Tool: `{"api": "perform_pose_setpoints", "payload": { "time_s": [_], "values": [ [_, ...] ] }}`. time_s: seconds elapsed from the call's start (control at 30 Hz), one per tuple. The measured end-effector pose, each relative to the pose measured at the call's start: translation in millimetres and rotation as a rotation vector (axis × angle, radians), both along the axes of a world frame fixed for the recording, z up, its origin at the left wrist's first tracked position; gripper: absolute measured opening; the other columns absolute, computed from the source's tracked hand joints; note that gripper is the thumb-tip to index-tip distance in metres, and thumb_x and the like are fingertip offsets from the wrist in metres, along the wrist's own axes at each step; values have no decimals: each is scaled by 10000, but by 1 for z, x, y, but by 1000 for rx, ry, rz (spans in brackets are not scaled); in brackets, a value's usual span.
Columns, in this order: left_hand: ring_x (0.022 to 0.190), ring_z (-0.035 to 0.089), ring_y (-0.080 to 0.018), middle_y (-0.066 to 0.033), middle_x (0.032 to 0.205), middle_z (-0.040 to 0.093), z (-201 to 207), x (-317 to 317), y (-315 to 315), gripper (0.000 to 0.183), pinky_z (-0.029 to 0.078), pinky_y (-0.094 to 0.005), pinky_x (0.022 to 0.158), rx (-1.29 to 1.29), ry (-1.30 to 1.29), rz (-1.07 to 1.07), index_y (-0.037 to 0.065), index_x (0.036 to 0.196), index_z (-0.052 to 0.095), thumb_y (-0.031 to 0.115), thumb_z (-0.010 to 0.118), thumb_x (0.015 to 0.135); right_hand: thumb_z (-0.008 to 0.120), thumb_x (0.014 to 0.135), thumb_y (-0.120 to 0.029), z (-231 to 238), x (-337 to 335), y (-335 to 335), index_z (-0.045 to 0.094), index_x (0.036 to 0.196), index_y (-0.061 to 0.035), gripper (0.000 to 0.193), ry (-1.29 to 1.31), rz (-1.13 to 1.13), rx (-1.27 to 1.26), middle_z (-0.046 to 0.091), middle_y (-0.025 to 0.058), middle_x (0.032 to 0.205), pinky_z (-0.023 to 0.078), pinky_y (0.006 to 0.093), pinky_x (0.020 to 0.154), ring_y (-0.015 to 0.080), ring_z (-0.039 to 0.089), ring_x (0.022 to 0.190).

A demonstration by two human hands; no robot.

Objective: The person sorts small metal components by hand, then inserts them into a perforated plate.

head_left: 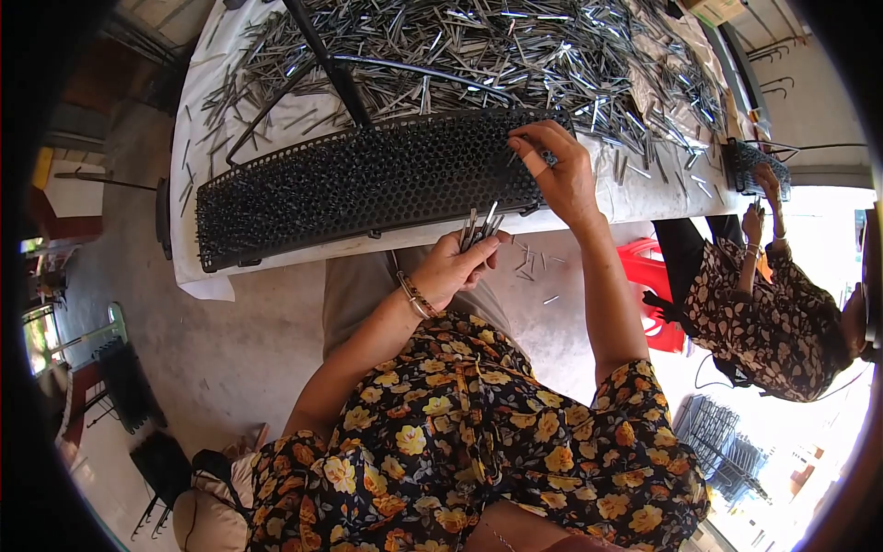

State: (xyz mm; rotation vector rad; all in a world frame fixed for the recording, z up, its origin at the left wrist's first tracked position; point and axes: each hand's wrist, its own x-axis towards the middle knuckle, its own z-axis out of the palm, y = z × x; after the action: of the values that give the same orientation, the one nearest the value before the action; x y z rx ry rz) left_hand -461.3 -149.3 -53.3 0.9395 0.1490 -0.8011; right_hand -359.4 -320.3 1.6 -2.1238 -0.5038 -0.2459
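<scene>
A long black perforated tray (414, 189) with a wire frame lies along the table's near edge. Small dark pieces stand packed in the holes of its left part, while bare holes show in the middle. Below its near rim, my left hand (448, 271) is closed round a small bunch of thin metal strips (480, 226), their ends sticking up past the fingers. Over the tray's right end, my right hand (566, 175) has thumb and fingers drawn together close to the holes. A bandage wraps one finger. Whatever these fingertips hold is too small to make out.
Loose metal strips (441, 51) cover much of the white-clothed table (616, 198). Several have fallen on the floor (552, 276). At the right, a co-worker (773, 304) handles another black perforated tray (745, 166) near a red plastic chair (644, 276).
</scene>
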Motion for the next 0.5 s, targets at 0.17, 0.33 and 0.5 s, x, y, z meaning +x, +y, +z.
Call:
{"api": "perform_pose_setpoints", "payload": {
  "time_s": [0.17, 0.33, 0.5],
  "values": [
    [532, 349, 0, 48, 766, 501, -2, 0, 1, 261, 228, -156, 429, -12, -5, 3, 49, 1114, 569, 225, 518, 928, 647, 794, -65, -3, -5, 0, 641, 908, 3, 132, -23, 1, -9, 609, 103, 847, 484, 294, 631, 231, 616, 729],
    [530, 352, 1, 47, 767, 505, -2, -1, 0, 262, 232, -154, 427, -7, -14, 3, 44, 1112, 567, 223, 519, 927, 656, 793, -69, -6, -9, -1, 651, 929, -12, 148, -10, -13, -31, 616, 86, 879, 474, 270, 652, 183, 608, 759],
    [530, 353, 1, 47, 769, 508, -2, -1, 1, 262, 235, -154, 427, -6, -16, 4, 42, 1112, 567, 220, 520, 925, 665, 786, -66, -4, -11, 2, 654, 931, -12, 155, -23, -9, -1, 615, 84, 881, 476, 265, 647, 177, 608, 752]
  ]
}}
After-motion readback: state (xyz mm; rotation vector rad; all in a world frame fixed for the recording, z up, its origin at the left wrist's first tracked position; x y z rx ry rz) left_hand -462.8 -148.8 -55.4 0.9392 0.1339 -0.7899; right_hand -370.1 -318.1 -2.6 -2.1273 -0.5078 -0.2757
